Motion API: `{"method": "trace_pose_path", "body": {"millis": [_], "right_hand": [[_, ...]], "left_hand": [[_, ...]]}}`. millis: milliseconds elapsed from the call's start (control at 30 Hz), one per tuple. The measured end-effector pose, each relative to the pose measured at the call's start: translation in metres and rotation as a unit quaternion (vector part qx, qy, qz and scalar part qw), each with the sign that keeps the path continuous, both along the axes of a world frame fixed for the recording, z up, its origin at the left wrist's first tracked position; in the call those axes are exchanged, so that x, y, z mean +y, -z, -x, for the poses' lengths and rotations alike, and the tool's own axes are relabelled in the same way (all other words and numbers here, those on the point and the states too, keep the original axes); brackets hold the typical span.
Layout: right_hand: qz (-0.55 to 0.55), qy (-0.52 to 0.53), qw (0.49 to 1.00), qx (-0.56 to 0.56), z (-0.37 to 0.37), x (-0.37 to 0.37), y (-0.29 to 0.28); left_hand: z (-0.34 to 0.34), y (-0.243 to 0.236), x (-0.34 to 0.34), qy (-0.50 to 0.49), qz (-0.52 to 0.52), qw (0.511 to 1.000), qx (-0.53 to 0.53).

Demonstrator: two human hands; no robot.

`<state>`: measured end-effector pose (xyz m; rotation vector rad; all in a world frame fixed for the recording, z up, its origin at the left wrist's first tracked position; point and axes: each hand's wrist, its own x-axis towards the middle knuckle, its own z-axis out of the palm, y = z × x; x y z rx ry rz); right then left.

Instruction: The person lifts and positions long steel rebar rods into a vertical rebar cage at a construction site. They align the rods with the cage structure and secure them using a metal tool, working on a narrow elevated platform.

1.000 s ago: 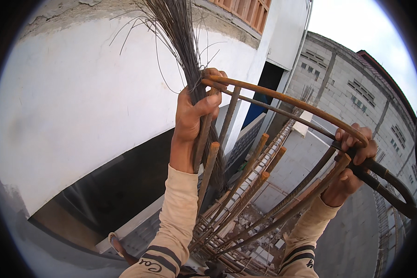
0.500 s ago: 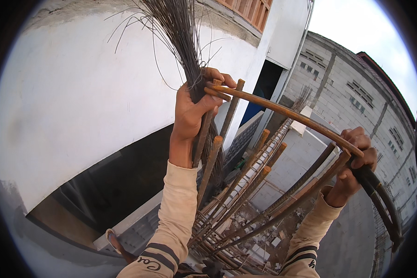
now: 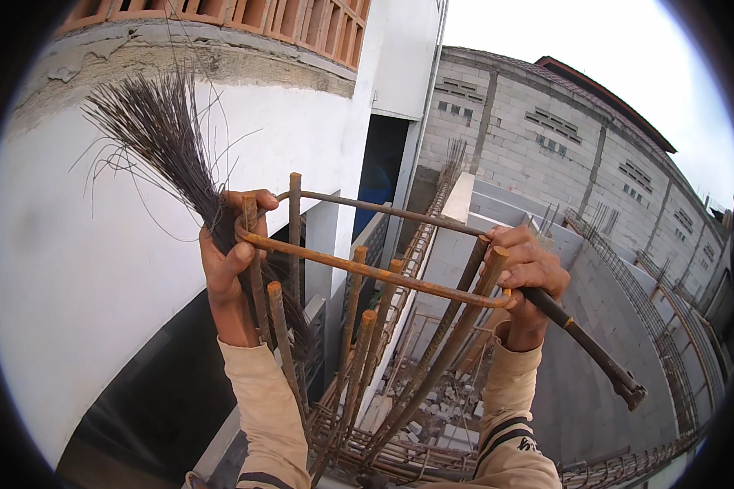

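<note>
A rusty rectangular rebar stirrup [image 3: 375,275] spans between my two hands, roughly level. My left hand [image 3: 230,265] is closed round a thick bundle of thin dark tie wire [image 3: 171,134] and on the stirrup's left end. The wire fans out at the top, and its lower end hangs behind the wrist. With my right hand [image 3: 530,265] I grip the stirrup's right end, together with a dark long-handled tool that looks like pincers [image 3: 583,330], its head pointing down right. Upright rebars [image 3: 277,326] poke up at the stirrup's left end; others [image 3: 469,318] meet it near my right hand.
Shorter rusty bars [image 3: 355,297] stand between my forearms. A white wall [image 3: 122,244] rises on the left, over a dark opening. Rubble [image 3: 440,399] lies below among horizontal bars. Rebar cages [image 3: 652,318] run along the right, before a grey block wall [image 3: 579,147].
The view has swung to the right. My right hand has come nearer the left, and the stirrup has turned from nearly edge-on to show both long sides. The wire bundle now leans left.
</note>
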<state>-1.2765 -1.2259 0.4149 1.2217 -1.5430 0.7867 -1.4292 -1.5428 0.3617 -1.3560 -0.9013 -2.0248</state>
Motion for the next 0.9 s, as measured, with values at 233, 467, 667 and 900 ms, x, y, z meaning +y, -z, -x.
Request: {"method": "trace_pose_path", "body": {"millis": [233,467,667,900], "right_hand": [[0.045,0.062,0.995,-0.06,-0.014,-0.006,0.049],[0.066,0.058,0.989,-0.118,-0.024,-0.011,0.084],[0.094,0.022,0.986,-0.135,-0.024,-0.016,0.092],[0.065,0.03,0.992,-0.101,-0.022,-0.013,0.091]], "left_hand": [[0.002,0.011,-0.005,-0.033,0.019,0.999,-0.025],[0.005,0.028,-0.03,-0.01,0.124,0.992,-0.021],[0.002,0.021,-0.035,-0.011,0.175,0.983,0.048],[0.001,0.027,-0.023,-0.012,0.117,0.993,0.0]]}}
